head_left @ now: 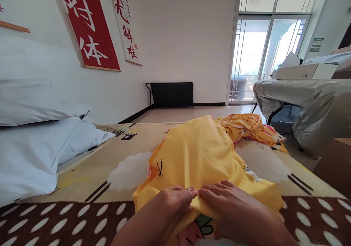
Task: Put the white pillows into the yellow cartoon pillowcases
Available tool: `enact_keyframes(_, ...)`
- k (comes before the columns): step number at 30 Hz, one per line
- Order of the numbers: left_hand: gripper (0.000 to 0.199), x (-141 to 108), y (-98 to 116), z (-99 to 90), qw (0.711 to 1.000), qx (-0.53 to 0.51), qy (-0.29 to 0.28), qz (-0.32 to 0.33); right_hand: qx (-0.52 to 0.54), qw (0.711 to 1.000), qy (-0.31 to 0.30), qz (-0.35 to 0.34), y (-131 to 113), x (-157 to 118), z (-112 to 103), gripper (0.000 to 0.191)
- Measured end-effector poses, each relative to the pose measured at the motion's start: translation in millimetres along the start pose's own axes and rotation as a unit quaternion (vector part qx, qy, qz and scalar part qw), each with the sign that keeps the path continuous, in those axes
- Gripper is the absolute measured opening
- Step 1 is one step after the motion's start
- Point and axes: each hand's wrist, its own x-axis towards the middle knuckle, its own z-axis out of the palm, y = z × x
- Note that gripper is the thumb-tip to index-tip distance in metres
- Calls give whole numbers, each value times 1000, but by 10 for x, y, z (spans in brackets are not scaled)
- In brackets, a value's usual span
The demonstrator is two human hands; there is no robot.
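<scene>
A yellow cloth with printed drawings lies spread over the patterned bed cover, its near part reaching the bottom of the view. My left hand is closed on the cloth near its middle, fingers bent around a fold. Close beside it, almost touching at the fingertips, my right hand also grips the cloth with its fingers together. Below the hands a pink and green print shows on the fabric. Behind the cloth, to the right, sits a bunched yellow cloth with pink stripes.
White pillows are stacked at the left. A table wrapped in plastic holds boxes at the right, with a cardboard box below. A black folded item leans on the far wall, near a sliding glass door.
</scene>
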Motion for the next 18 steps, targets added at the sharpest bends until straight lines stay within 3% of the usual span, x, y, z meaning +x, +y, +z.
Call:
enact_keyframes(3, 28, 58, -46, 66, 999, 17, -24, -21, -67, 997, 5, 29, 42, 84, 82, 27)
enact_keyframes(7, 25, 87, 27, 130, 994, 97, -26, -33, -98, 995, 10, 30, 123, 78, 39, 21)
enact_keyframes(13, 24, -45, 256, 127, 974, 201, 50, 86, -88, 992, 79, 41, -47, -173, -166, 12)
enact_keyframes(16, 30, -54, 230, 251, 965, 226, 6, 136, -54, 998, 29, -27, -143, -253, -169, 10)
enact_keyframes(18, 22, -15, 171, 356, 967, 223, -9, 124, -44, 998, 3, -49, -138, -226, -105, 14)
